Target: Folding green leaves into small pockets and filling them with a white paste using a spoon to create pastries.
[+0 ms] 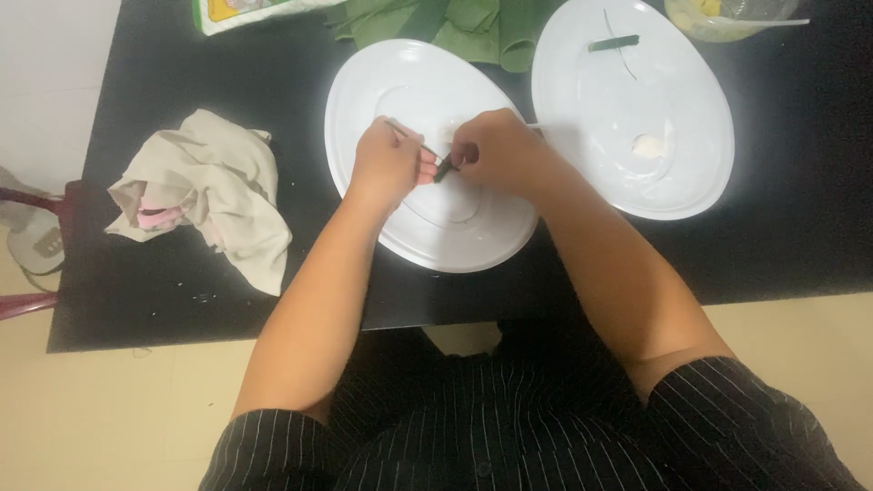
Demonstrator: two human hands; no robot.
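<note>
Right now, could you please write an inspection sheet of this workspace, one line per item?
Surface: black table, a few small crumbs near its left front.
Job's things: small green leaf piece pinched between both hands over the near white oval plate; thin stick in the left hand.
Clutter: second white oval plate with a leaf strip; green leaves; crumpled beige cloth; plastic bags at the far edge.
Grippers: left hand and right hand closed, touching.
Cables: nothing seen.
Surroundings: pale floor; red chair at left.

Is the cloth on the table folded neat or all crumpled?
Crumpled: the beige cloth lies in a bunched heap on the black table.
</note>
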